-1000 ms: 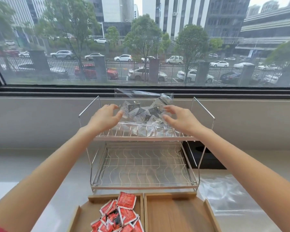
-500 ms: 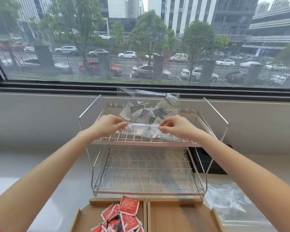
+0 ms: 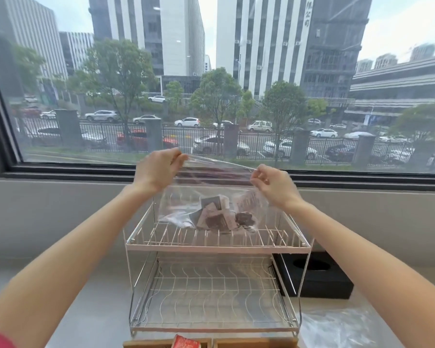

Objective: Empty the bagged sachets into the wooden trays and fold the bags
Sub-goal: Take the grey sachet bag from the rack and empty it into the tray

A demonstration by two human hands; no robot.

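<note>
A clear plastic bag (image 3: 186, 197) hangs in the air over the top shelf of a wire rack (image 3: 217, 246). My left hand (image 3: 156, 170) pinches its upper left corner and my right hand (image 3: 274, 184) pinches its upper right corner. Several dark and white sachets (image 3: 219, 218) lie bunched at the bag's bottom, which touches the shelf. At the lower edge of the view only the back rims of two wooden trays (image 3: 251, 342) show, with a red sachet (image 3: 185, 342) sticking up from the left one.
An empty clear bag (image 3: 342, 330) lies on the counter at the right. A black box (image 3: 314, 275) sits behind the rack's right side. The rack's lower shelf (image 3: 211, 297) is bare. A window sill and wall stand right behind.
Both hands have risen from the top shelf, lifting the bag by its upper corners. The sachets have slid to its bottom. The view has tilted up, so the trays are nearly out of frame.
</note>
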